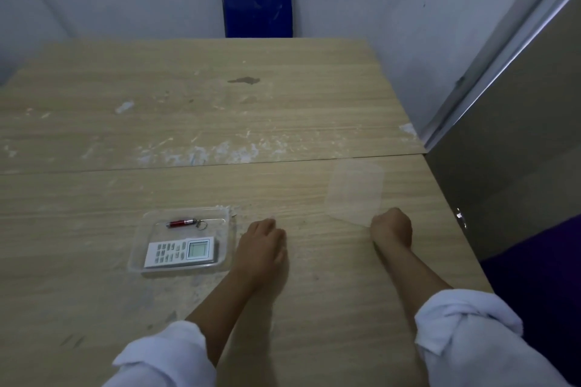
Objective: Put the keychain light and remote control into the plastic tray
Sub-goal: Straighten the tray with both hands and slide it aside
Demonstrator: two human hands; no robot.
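Note:
A clear plastic tray (pixel 138 256) sits on the wooden table, left of centre. Inside it lie a small red keychain light (pixel 179 223) along the far side and a white remote control (pixel 180 252) with grey buttons and a screen, nearer to me. My left hand (pixel 262 243) rests on the table just right of the tray, fingers curled, holding nothing. My right hand (pixel 392 227) is a loose fist on the table farther right, its knuckles touching the near edge of a clear plastic lid (pixel 355 192) lying flat.
The wooden table (pixel 220 110) is scuffed with white marks and a seam runs across it. A blue chair back (pixel 257 0) stands beyond the far edge. A grey partition (pixel 509 151) borders the table's right side.

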